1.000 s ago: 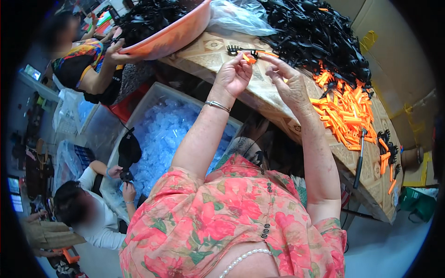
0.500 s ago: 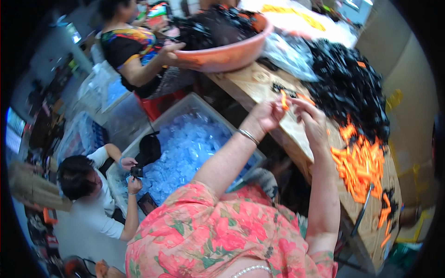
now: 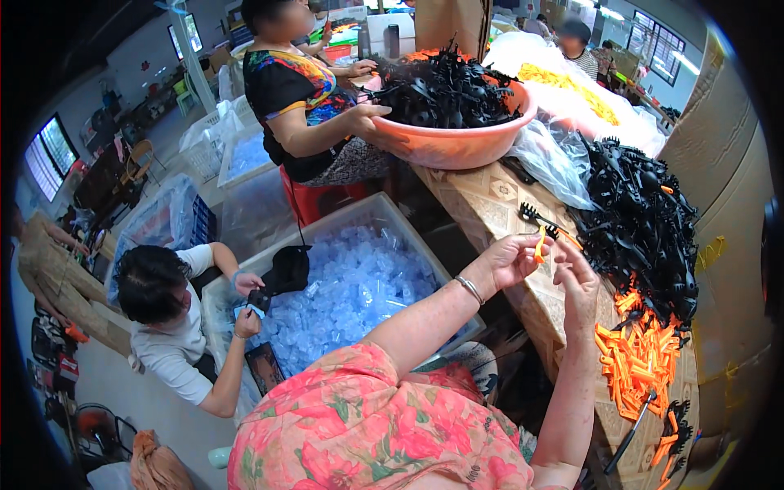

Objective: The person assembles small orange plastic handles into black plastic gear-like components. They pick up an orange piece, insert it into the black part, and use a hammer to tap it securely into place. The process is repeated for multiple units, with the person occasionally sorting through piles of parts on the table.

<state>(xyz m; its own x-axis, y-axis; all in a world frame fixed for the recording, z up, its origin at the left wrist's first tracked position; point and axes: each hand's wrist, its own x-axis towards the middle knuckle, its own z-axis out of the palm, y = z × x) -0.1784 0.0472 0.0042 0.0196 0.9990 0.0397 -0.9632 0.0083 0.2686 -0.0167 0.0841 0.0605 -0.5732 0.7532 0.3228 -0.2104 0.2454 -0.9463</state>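
My left hand [image 3: 512, 260] pinches a small orange plastic piece [image 3: 540, 247] upright above the near edge of the table. Just to its right hovers my right hand [image 3: 577, 282], fingers bent and apart, with nothing visible in it. Behind my hands a black claw-ended plastic piece [image 3: 532, 216] lies on the table, an orange strip beside it. Right of my right hand is a heap of orange plastic pieces [image 3: 635, 371]. Beyond that spreads a large heap of black plastic pieces [image 3: 633, 220].
A co-worker [image 3: 302, 122] holds an orange basin [image 3: 457, 147] full of black pieces at the table's far end. Left stands a crate [image 3: 359, 214] of clear plastic parts, with a person [image 3: 175, 327] beside it. A dark rod [image 3: 630, 437] and cardboard [image 3: 727, 245] are at right.
My view has shifted, so the scene sits lower and further right. The left hand still holds the orange piece. My right fingers look more spread beside it.
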